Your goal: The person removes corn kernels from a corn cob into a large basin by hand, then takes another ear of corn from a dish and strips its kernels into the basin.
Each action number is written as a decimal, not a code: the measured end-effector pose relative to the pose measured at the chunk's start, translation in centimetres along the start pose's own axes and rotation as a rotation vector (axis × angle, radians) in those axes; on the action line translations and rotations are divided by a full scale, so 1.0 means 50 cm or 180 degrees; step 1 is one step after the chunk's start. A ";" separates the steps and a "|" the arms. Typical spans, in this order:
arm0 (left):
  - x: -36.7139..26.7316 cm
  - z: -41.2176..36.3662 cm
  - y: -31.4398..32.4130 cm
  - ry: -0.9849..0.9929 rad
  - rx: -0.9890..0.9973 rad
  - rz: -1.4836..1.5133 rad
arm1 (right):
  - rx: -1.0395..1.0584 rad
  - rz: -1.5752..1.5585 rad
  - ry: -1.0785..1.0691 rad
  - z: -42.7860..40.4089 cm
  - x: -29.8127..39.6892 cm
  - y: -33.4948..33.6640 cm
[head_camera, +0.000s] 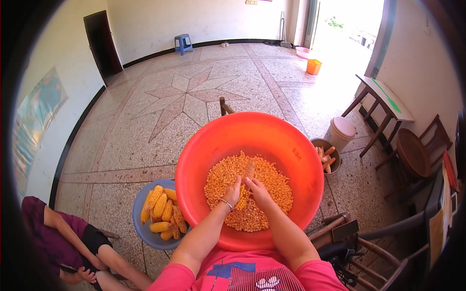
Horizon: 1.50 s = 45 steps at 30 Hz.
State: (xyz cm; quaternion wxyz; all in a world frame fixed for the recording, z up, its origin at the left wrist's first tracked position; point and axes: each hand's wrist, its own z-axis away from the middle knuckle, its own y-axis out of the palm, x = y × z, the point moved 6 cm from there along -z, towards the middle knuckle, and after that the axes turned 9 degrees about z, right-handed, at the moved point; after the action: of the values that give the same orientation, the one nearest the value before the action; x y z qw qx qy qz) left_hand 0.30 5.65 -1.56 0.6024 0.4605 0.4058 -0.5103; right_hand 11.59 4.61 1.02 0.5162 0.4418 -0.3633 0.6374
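Note:
Over a big red plastic basin (233,127) my two hands meet near its middle. My left hand (232,192), with a bracelet at the wrist, holds a yellow corn ear (241,200) that points down toward me. A mostly bare corn cob (249,168) sticks up past the fingertips, and my right hand (259,191) grips its lower part. The cob and the ear seem to touch, though the fingers hide the contact. Loose corn kernels (271,178) cover the basin's bottom all around and below the hands.
Left of the basin, a blue-grey basin (137,212) holds several corn ears (167,211). A seated person (62,236) is at lower left. To the right stand a metal pot (336,167) of bare cobs, a lidded bucket (342,132) and a wooden chair (378,251) with a phone (345,230).

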 end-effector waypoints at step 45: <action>-0.020 0.056 0.075 -0.0730 0.1611 0.0092 | -0.0007 -0.2135 -0.0213 -0.035 -0.021 -0.031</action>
State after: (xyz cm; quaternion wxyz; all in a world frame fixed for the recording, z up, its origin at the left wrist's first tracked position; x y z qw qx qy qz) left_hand 3.91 3.38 0.64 0.5174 0.5413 0.1879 -0.6356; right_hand 12.85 6.19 -0.55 0.6855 0.5569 -0.2151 0.4168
